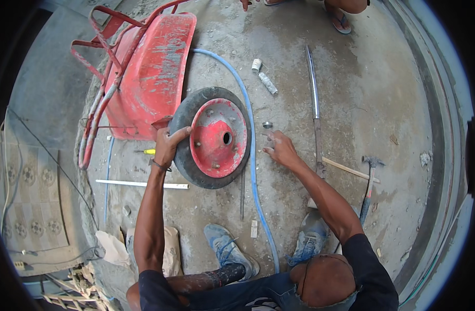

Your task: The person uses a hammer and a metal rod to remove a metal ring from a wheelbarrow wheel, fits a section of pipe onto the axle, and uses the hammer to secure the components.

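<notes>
A wheelbarrow wheel (208, 136), with a black tyre and a scraped red rim, stands tilted in front of me. The round hole in its hub faces up toward me. My left hand (170, 143) grips the tyre's left side, thumb over the sidewall and the other fingers mostly hidden behind it. To the right of the wheel, my right hand (280, 149) is low over the concrete with its fingers apart. Just beyond those fingertips lies a small round metal part (267, 124), perhaps a bearing; no contact with it shows.
An overturned red wheelbarrow (154, 78) lies at far left. A blue hose (255, 192) curves past the wheel. Around are a white tube (141, 183), a yellow-handled tool (149, 152), two whitish cylinders (267, 83), a metal bar (313, 85) and a hammer (371, 176). Another person's foot (341, 23) shows at top.
</notes>
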Action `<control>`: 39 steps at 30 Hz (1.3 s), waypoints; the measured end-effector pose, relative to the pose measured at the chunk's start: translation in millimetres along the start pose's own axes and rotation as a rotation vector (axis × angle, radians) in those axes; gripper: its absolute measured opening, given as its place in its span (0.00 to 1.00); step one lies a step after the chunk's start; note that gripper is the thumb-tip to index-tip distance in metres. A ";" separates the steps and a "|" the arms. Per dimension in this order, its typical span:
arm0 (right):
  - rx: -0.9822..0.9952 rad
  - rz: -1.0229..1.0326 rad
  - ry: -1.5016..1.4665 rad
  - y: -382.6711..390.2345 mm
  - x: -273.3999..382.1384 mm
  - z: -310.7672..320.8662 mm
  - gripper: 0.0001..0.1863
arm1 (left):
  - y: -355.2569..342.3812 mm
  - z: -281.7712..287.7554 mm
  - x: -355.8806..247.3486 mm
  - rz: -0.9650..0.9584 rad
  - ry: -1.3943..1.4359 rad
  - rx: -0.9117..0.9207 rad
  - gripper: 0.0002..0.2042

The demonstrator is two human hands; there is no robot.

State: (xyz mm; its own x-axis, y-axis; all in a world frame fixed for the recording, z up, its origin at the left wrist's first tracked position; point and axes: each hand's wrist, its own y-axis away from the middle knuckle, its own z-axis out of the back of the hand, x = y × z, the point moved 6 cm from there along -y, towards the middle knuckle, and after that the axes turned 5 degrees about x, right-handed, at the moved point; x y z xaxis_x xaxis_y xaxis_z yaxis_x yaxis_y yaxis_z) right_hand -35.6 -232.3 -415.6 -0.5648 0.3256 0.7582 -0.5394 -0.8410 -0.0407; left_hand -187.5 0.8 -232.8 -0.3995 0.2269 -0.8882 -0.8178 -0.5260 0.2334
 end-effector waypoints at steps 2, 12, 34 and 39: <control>-0.056 -0.026 0.027 -8.2 -3.6 1.6 0.26 | -0.8 -0.6 -3.4 0.015 -0.006 0.023 0.16; -0.009 -0.242 0.175 -72.0 -70.1 29.4 0.24 | -5.8 -21.4 -27.0 -0.101 -0.262 0.111 0.19; -0.140 -0.025 -1.547 -24.8 -14.5 84.8 0.27 | 25.0 -43.8 -50.5 -0.323 -0.792 0.543 0.34; -0.180 0.009 -1.316 -29.1 -3.7 99.9 0.21 | 30.6 -43.9 -53.6 -0.269 -0.817 0.535 0.33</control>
State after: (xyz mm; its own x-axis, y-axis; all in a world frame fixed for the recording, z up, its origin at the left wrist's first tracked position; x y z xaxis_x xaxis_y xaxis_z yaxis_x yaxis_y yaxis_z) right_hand 44.5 -252.2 -352.2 0.3981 -0.4239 0.8135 -0.6714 -0.7390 -0.0566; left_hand -172.8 -63.4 -195.4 -0.1721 0.8807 -0.4412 -0.9206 0.0156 0.3903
